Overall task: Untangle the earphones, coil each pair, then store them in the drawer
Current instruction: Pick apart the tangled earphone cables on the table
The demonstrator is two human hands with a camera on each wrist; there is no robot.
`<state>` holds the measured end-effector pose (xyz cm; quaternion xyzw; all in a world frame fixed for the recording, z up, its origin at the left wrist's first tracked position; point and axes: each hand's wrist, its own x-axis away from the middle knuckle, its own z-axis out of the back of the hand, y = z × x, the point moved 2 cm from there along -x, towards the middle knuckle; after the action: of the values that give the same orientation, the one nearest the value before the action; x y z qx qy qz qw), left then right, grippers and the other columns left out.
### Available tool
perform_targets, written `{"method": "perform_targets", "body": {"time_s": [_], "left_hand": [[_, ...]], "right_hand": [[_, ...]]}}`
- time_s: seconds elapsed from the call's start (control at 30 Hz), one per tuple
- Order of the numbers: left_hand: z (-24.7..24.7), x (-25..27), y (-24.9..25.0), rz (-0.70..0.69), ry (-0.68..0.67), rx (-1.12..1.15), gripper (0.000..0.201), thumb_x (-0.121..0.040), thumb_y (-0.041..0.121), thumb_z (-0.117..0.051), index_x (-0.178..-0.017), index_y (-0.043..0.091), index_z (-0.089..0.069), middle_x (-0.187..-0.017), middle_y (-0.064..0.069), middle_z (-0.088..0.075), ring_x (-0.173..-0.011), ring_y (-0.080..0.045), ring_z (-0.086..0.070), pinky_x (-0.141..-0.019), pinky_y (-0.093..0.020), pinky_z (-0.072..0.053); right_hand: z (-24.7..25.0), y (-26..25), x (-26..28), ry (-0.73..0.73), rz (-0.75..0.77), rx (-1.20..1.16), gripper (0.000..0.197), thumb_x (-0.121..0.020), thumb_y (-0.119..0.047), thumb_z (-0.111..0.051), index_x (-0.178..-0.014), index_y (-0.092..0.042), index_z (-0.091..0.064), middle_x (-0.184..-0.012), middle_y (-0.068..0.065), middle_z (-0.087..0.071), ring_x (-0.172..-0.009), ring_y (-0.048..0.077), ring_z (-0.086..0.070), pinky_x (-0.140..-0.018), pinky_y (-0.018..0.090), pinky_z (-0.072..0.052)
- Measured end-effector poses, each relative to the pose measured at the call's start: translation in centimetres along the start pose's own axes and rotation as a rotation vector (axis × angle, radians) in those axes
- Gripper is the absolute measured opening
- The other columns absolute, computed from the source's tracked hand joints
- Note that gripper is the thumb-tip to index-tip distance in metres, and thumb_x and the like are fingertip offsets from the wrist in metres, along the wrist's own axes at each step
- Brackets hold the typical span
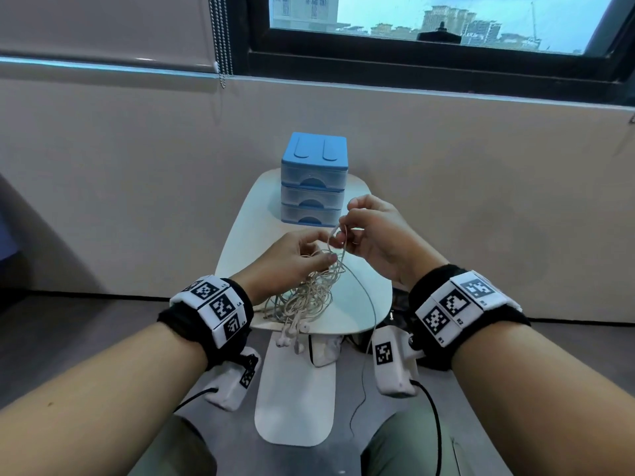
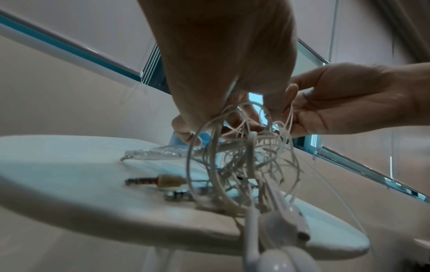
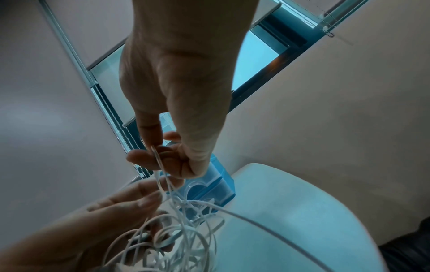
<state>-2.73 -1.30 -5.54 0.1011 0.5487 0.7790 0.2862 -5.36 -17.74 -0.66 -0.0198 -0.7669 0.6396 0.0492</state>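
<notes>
The left hand (image 1: 295, 255) holds the earphones (image 1: 309, 297) bunched over the counter (image 1: 247, 214), while the right hand (image 1: 374, 231) pinches one loop. Pulling hard could tighten knots (buds already dangle off the edge).

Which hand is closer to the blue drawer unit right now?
Right. The right hand pinches a cable loop just in front of the blue drawer unit, beside its bottom drawer. The left hand grips the earphone tangle lower, nearer the person.
</notes>
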Motion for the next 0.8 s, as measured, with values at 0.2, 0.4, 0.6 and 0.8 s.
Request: {"method": "perform_targets", "body": {"time_s": [0.2, 0.4, 0.6, 0.8], "left_hand": [[-0.3, -0.9, -1.4, -0.062, 0.179, -0.346, 0.015, -0.098, 0.039, -0.061, -0.083, 0.038, -0.061, -0.064, 0.015, -0.059, -0.063, -0.01, -0.053, -0.074, -0.043, -0.047], [0.2, -1.0, -1.3, -0.147, 0.335, -0.499, 0.01, -0.103, 0.031, -0.058, -0.098, 0.024, -0.064, -0.059, 0.01, -0.054, -0.057, -0.011, -0.05, -0.057, -0.032, -0.034], [-1.0, -1.0, -0.7, -0.182, 0.248, -0.478, 0.01, -0.095, 0.029, -0.056, -0.104, 0.033, -0.058, -0.065, 0.008, -0.053, -0.066, -0.015, -0.052, -0.072, -0.041, -0.046], [-1.3, -1.3, -0.5, -0.177, 0.236, -0.281, 0.03, -0.094, 0.058, -0.048, -0.109, 0.039, -0.066, -0.094, 0.009, -0.069, -0.086, -0.014, -0.065, -0.082, -0.046, -0.055]], "right_hand": [[-0.6, -1.1, -0.9, 0.049, 0.007, 0.078, 0.022, -0.092, 0.005, -0.052, -0.083, -0.014, -0.05, -0.067, 0.008, -0.049, -0.045, 0.015, -0.045, -0.05, 0.025, -0.038], [-0.1, -1.4, -0.4, -0.105, -0.029, 1.004, 0.024, -0.094, -0.033, -0.073, -0.091, -0.01, -0.072, -0.064, -0.003, -0.048, -0.052, 0.012, -0.039, -0.047, 0.021, -0.031], [-0.4, -1.0, -1.0, -0.04, 0.109, 0.927, 0.026, -0.097, -0.023, -0.063, -0.075, -0.013, -0.072, -0.065, -0.003, -0.055, -0.055, 0.015, -0.043, -0.051, 0.026, -0.038], [-1.3, -2.1, -0.5, -0.006, 0.121, 0.398, 0.024, -0.105, -0.012, -0.046, -0.084, -0.011, -0.057, -0.075, 0.014, -0.073, -0.061, 0.02, -0.063, -0.061, 0.026, -0.047]]}}
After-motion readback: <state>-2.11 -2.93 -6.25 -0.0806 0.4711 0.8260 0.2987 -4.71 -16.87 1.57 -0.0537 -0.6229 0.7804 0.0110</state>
